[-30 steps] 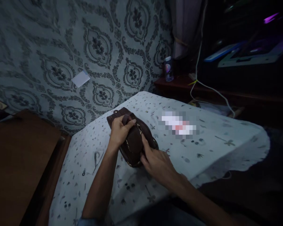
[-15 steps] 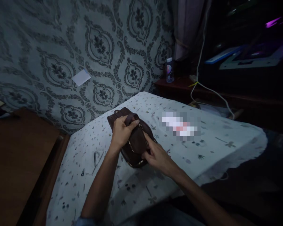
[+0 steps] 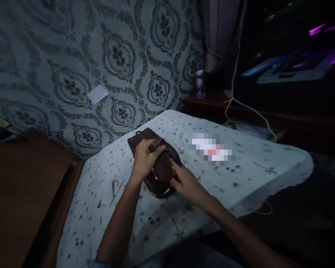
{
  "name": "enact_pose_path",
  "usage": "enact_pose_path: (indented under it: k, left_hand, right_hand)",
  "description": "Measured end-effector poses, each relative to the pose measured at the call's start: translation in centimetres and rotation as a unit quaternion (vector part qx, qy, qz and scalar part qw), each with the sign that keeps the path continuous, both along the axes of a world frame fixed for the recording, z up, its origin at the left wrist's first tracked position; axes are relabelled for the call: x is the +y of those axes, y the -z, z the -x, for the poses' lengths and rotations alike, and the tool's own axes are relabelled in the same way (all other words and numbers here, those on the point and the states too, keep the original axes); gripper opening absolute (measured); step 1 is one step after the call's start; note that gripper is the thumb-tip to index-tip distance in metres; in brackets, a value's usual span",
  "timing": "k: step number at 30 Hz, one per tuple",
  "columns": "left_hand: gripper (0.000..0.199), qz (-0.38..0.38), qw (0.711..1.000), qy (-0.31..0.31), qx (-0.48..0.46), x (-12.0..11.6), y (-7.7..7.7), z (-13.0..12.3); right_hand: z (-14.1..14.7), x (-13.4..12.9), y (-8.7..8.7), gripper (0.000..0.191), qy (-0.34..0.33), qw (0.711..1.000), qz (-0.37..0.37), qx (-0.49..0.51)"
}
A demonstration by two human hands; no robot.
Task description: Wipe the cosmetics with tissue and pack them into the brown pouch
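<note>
A dark brown leather bag [image 3: 164, 167] with gold-toned zippers lies on the patterned cloth of the table. My left hand [image 3: 145, 158] is closed on the bag's upper part, thumb and fingers pinching a raised fold beside the front pocket. At the right edge of that pocket, my right hand [image 3: 185, 182] is closed, with its index finger and thumb against the zipper [image 3: 173, 169]. Whether a zipper pull sits between those fingers is hidden.
A blurred-out white and red item [image 3: 212, 147] lies right of the bag. Behind stand a bottle [image 3: 200, 85] on a reddish ledge and a hanging white cable [image 3: 235, 67]. Brown wooden furniture [image 3: 19, 186] is at left, against the patterned wall [image 3: 117, 56].
The view has shifted slightly. Both hands keep their hold on the bag in nearly the same places, and the bag has barely moved.
</note>
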State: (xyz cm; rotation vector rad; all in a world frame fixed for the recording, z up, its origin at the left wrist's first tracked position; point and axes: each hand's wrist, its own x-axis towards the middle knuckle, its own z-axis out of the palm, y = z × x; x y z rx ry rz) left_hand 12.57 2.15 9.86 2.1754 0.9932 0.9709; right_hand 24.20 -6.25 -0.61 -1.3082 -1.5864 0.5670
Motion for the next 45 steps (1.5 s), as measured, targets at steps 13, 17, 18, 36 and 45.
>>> enact_pose_path:
  k: [13, 17, 18, 36, 45]
  left_hand:
    - [0.016, -0.064, 0.994, -0.064, 0.068, -1.9, 0.8, -1.1]
    - [0.010, -0.102, 0.988, -0.056, 0.097, -2.8, 1.0, -1.1]
    - [0.008, -0.113, 0.987, -0.051, 0.105, -3.0, 1.1, -1.0]
    - [0.017, -0.065, 0.993, -0.096, -0.002, -1.7, 1.1, 4.4]
    - [0.019, -0.009, 0.996, -0.068, -0.055, -0.8, 1.7, 4.7]
  right_hand:
    - [1.1, -1.5, 2.5, 0.044, 0.121, 0.964, -0.099, 0.214]
    - [1.0, -1.5, 2.3, 0.046, 0.095, 0.963, -0.084, 0.237]
    - [0.9, -1.5, 2.2, 0.046, 0.090, 0.963, -0.081, 0.242]
    - [2.7, -1.2, -1.7, 0.065, 0.005, 0.887, 0.014, 0.462]
    - [3.0, -0.7, -1.2, 0.067, 0.056, 0.907, -0.017, 0.417]
